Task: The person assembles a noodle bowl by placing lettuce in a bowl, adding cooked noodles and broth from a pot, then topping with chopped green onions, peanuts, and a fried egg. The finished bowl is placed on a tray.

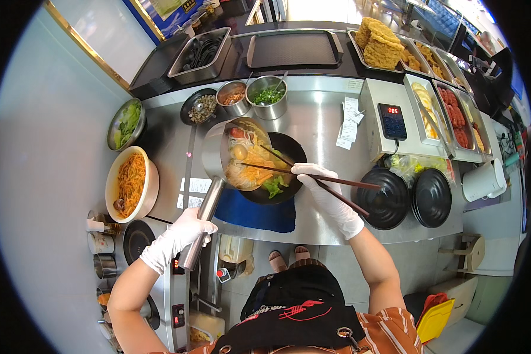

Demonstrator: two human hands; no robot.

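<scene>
My left hand [184, 231], in a white glove, is closed around the metal handle of a steel saucepan [213, 146]. The pan is tipped over a black bowl [295, 149]. Noodles [240, 177], an egg [240, 152] and other food show at the pan's mouth, above green lettuce [274, 185] in the bowl. Gloved as well, my right hand [329, 197] grips long dark chopsticks [353, 183], whose tips reach into the noodles. Under the bowl's near side lies a blue cloth [262, 213]. The pan hides part of the bowl.
Shredded carrot fills a white bowl [153, 187] at left; a lettuce bowl [113, 140] sits behind it. Topping pots [268, 112] stand beyond the pan. Black plates [383, 203], a small scale-like display [393, 122] and food trays [454, 118] occupy the right. Paper slips [349, 121] lie centre-right.
</scene>
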